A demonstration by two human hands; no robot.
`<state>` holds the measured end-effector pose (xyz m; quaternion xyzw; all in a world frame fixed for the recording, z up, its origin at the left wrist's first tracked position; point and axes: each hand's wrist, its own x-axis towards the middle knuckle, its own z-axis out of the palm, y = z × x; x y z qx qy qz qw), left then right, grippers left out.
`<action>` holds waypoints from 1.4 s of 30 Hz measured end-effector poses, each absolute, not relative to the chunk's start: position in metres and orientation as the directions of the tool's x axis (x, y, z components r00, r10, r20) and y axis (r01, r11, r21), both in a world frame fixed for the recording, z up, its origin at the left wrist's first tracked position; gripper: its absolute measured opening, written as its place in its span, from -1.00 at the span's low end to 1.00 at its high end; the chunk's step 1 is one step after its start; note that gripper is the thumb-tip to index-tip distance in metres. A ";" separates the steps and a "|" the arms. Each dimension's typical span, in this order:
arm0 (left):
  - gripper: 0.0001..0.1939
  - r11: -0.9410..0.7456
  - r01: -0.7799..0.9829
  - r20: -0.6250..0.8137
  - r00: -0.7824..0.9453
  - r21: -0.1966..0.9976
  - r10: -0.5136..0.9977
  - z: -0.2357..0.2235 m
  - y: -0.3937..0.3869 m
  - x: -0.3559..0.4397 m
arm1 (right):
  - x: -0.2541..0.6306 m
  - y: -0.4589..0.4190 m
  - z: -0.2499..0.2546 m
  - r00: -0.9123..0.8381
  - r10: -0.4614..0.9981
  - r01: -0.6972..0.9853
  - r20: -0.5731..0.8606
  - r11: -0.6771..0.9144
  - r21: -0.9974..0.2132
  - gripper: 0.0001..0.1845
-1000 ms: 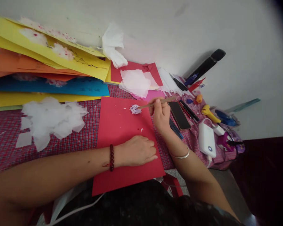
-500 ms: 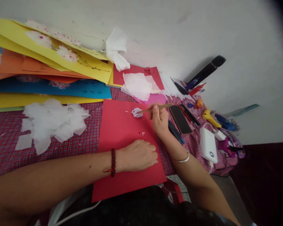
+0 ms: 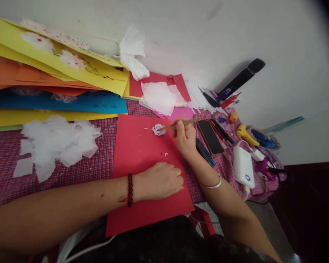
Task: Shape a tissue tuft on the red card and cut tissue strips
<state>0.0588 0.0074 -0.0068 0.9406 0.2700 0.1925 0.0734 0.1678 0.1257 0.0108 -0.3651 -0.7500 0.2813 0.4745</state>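
A sheet of red paper [image 3: 142,153] lies before me on the checked cloth. Pinched in my right hand [image 3: 185,137] is a thin wooden stick [image 3: 190,121]. Its left tip touches a small clump of white and purple bits [image 3: 158,129] on the upper part of the sheet. My left hand [image 3: 160,180] rests lower on the same sheet, palm down with its fingers curled in. Whether anything is inside those fingers is hidden. A few white crumbs [image 3: 166,154] lie on the paper between the hands.
Torn white tissue pieces [image 3: 59,142] lie at left, below stacked coloured sheets [image 3: 98,69]. More tissue [image 3: 159,98] sits behind the red sheet. On the right are a phone [image 3: 210,137], pens [image 3: 222,131], a yellow tool [image 3: 247,135] and a white power bank [image 3: 243,166].
The view has shifted slightly. Both hands keep their places on and over the red paper, and the stick's tip stays at the clump.
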 end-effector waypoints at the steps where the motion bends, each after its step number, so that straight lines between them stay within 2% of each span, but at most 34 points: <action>1: -0.77 -0.844 0.479 0.328 0.779 0.240 0.535 -0.007 0.007 0.059 | 0.168 0.126 0.010 -0.293 0.817 0.289 0.496 0.570 -0.769 -0.56; 15: -0.75 -0.850 0.472 0.334 0.782 0.233 0.525 -0.007 0.007 0.059 | 0.164 0.128 0.007 -0.331 0.815 0.294 0.474 0.567 -0.769 -0.56; 27: -0.75 -0.851 0.480 0.363 0.770 0.215 0.525 -0.008 0.007 0.059 | 0.165 0.128 0.008 -0.297 0.818 0.270 0.492 0.567 -0.778 -0.56; 42: -0.77 -0.847 0.490 0.335 0.778 0.205 0.531 -0.007 0.007 0.059 | 0.162 0.127 0.008 -0.395 0.791 0.307 0.468 0.593 -0.744 -0.55</action>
